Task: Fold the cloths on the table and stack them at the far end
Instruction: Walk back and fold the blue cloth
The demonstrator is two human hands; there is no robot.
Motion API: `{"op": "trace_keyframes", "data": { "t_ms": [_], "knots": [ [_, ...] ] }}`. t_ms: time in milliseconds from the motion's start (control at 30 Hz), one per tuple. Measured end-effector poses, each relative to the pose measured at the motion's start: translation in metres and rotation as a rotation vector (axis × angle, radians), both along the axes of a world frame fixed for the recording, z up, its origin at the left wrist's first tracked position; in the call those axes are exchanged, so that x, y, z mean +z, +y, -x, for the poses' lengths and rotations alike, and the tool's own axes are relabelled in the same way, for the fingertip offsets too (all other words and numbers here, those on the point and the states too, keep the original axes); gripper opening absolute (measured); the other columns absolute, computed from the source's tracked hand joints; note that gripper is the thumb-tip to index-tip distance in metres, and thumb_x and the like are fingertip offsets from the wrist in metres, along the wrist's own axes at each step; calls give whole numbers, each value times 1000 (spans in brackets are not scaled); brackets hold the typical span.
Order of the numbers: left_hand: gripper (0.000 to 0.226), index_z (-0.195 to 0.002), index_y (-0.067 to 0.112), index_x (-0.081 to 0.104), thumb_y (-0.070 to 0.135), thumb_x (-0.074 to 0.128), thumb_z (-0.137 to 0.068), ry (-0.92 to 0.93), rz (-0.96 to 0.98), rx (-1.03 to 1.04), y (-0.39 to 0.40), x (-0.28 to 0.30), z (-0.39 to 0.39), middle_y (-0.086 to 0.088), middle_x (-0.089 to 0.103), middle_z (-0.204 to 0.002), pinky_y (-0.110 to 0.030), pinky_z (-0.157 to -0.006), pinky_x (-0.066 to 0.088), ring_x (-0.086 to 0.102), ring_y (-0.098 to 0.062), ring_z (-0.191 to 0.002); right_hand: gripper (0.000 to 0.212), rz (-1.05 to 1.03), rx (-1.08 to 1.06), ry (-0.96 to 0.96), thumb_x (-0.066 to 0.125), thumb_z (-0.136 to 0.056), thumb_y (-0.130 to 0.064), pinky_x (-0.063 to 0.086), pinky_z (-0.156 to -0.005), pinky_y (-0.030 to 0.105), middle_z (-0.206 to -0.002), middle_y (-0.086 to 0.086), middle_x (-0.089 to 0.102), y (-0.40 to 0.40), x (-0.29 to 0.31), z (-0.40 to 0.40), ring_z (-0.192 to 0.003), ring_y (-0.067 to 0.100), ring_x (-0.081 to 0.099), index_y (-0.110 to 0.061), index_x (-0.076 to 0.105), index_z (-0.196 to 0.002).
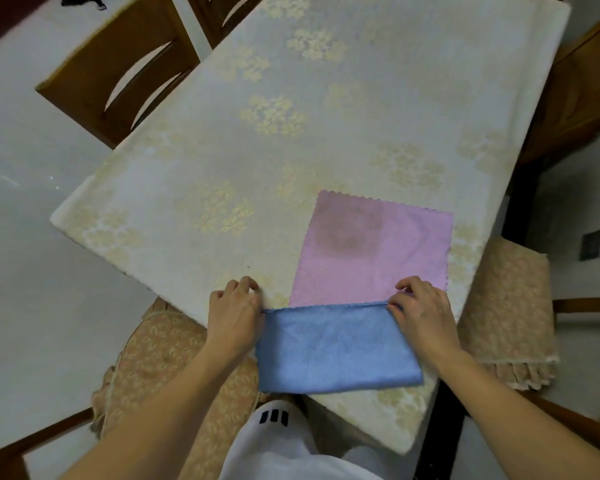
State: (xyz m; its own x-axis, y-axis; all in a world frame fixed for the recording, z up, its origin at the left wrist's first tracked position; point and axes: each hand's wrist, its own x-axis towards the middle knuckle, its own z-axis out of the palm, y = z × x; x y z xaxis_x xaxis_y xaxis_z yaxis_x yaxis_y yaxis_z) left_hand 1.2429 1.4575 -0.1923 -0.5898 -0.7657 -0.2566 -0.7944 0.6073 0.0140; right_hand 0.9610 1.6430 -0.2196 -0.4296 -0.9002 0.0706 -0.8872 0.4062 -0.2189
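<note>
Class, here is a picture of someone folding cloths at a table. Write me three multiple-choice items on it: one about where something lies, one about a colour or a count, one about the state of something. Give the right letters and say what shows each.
1. Where does the pink cloth lie?
A. just beyond the blue cloth
B. on a chair
C. at the table's far end

2. How many cloths are on the table?
A. one
B. two
C. four

3. What state is the blue cloth in?
A. crumpled in a ball
B. spread in a single layer
C. folded in half, its far corners pinched

Key:
1 A: its near edge meets the blue cloth's far edge.
2 B: only a pink and a blue one show.
3 C: it is a doubled strip, with the left hand and right hand pinching its far corners.
</note>
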Motion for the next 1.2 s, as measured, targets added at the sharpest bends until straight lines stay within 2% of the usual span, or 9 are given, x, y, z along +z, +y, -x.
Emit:
{"op": "trace_keyframes", "data": {
  "t_ms": [100, 200, 333, 433, 533, 667, 833, 1000, 1200],
  "knots": [
    [25, -104, 13, 72, 22, 55, -88, -18, -8, 27, 0, 0, 1, 0, 60, -124, -37, -80, 39, 56, -24, -103, 12, -9, -1, -2, 86, -73, -17, 39, -78, 38, -100, 2, 62, -1, -2, -2, -81, 25, 58, -16, 74, -73],
    [22, -100, 14, 73, 23, 57, -87, 1, -7, 50, 1, 0, 0, 0, 61, -120, -37, -76, 37, 56, -25, -99, 13, 1, -20, 0, 86, -73, -17, 39, -79, 37, -99, 2, 62, -4, -5, -6, -81, 26, 58, -16, 74, -78],
    [28, -103, 15, 67, 19, 69, -75, 96, 12, 46, 8, -2, -1, -6, 62, -112, -40, -73, 41, 59, -30, -95, 34, 95, -51, 8, 78, -78, -8, 47, -80, 43, -109, 11, 61, -8, -5, -22, -88, 33, 59, -8, 70, -110],
    [47, -118, 14, 61, 23, 70, -73, 262, 51, -11, 29, -2, 10, -11, 57, -129, -47, -90, 46, 56, -31, -112, 37, 187, 11, 6, 57, -91, -17, 46, -94, 45, -127, 15, 62, -11, -2, -57, -110, 33, 58, -4, 64, -124],
    [59, -138, 7, 51, 27, 58, -83, 387, -22, -163, 70, -12, 30, -15, 46, -148, -50, -107, 41, 46, -31, -133, 54, 78, 131, -44, 47, -94, -35, 32, -112, 46, -148, 13, 50, -11, -12, -98, -136, 29, 46, -5, 53, -139],
    [64, -152, 8, 34, 32, 41, -94, 307, -52, -268, 110, -51, 31, -10, 25, -162, -49, -116, 25, 26, -24, -149, 68, -133, 145, -16, 32, -99, -49, 24, -117, 47, -162, 9, 30, 11, -35, -110, -149, 25, 30, -7, 36, -152],
    [66, -155, 12, 26, 44, 37, -98, 311, -23, -275, 110, -65, 27, -6, 20, -164, -48, -119, 21, 17, -18, -152, 77, -174, 149, -23, 22, -102, -60, 18, -121, 47, -167, 7, 14, 26, -48, -96, -154, 23, 13, -7, 20, -158],
    [76, -156, 9, 20, 57, 32, -99, 251, -5, -144, 97, -66, 5, -6, 15, -165, -46, -122, 15, 11, -20, -153, 83, -136, 55, -20, 23, -100, -64, 16, -123, 46, -166, 10, 14, 48, -44, -81, -154, 23, 13, -5, 18, -158],
    [78, -157, 8, 13, 60, 27, -100, 178, 2, -191, 89, -66, -3, -7, 9, -166, -44, -123, 12, 7, -21, -153, 84, -183, 48, -6, 22, -99, -65, 15, -123, 47, -167, 10, 12, 57, -43, -74, -154, 22, 11, -5, 16, -158]
  ]
}}
